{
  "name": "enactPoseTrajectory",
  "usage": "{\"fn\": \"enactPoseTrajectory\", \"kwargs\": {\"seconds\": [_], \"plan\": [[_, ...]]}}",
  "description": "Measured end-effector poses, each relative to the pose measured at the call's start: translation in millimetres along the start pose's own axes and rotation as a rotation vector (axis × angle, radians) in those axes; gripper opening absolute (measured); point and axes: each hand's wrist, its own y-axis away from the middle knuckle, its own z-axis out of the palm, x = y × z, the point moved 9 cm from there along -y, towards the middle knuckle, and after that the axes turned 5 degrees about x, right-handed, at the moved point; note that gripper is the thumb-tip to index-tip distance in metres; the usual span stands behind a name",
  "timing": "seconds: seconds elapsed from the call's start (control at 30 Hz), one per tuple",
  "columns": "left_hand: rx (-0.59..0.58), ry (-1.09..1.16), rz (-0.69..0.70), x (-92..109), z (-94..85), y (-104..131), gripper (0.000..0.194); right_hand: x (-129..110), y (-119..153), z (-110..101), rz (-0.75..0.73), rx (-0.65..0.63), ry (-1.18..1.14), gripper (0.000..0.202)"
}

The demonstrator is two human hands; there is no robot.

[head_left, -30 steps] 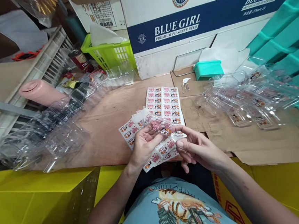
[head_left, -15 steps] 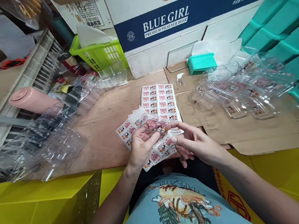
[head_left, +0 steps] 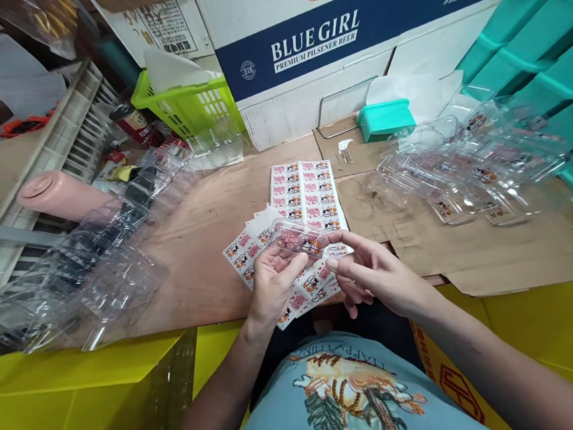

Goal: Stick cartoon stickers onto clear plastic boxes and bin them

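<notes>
Little changes over the last second: your view swings slightly to the right, and your right thumb closes a little toward the index finger. The clear plastic case [head_left: 297,235] stays up over the sticker sheets [head_left: 305,196], so handling looks unfinished.

Left hand [head_left: 267,283]: pinching the case between thumb and fingers. Right hand [head_left: 385,276]: loosely spread, index tip at the case's right end, thumb just off it.

Counts: one case held, cat sticker showing on it. Sheets overlap on the worktop [head_left: 204,249]; several, total unclear. Stickered cases [head_left: 483,174], right: at least four, tangled. Clear packaging [head_left: 116,277], left: too overlapped to count. One pink bottle [head_left: 61,193], one lime basket [head_left: 194,109], one small turquoise box [head_left: 386,120], one drink can [head_left: 131,123].
</notes>
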Motion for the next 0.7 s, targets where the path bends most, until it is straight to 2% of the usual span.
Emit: {"fn": "enactPoseTrajectory", "kwargs": {"seconds": [0.2, 0.53, 0.63, 0.7], "plan": [[0.03, 0.013, -0.002, 1, 0.6, 1, 0.025, 0, -1, -4, -0.008, 0.042, 0.046, 0.044], [0.078, -0.009, -0.028, -2, -1.2, 3, 0.025, -1, -4, -4, 0.022, 0.078, -0.054, 0.037], [0.046, 0.055, -0.056, 0, 1.8, 2, 0.027, -4, -7, -6, 0.006, 0.113, -0.027, 0.036], [0.03, 0.133, -0.121, -2, 2.2, 0, 0.027, -6, -10, -10, -0.03, 0.159, 0.008, 0.037]]}}
